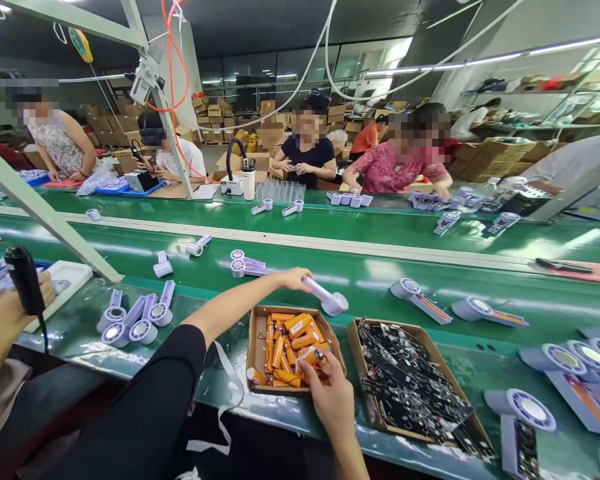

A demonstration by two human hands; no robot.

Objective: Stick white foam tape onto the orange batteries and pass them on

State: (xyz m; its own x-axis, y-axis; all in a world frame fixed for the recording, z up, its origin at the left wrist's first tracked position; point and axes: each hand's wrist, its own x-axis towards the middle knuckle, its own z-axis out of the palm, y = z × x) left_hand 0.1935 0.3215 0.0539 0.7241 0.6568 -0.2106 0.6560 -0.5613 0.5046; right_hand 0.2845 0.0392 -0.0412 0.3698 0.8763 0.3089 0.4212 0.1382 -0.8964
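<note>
My left hand (297,279) is stretched out over the edge of the green belt, its fingers closed on the handle of a lilac fan housing (333,303). Below it, a cardboard box (253,327) holds several orange battery cells (279,350). My right hand (327,387) is at the box's front right part, thumb and fingers pinched on an orange battery (319,357) with a white patch. Just right of my right hand stands a second cardboard box (373,410) full of black circuit boards (405,373).
Several lilac housings (143,331) lie at the left, others (565,358) at the right. More ride on the green belt (300,233). A co-worker's hand (17,303) with a black tool (25,280) is at far left. A white strap (233,373) hangs over the table edge.
</note>
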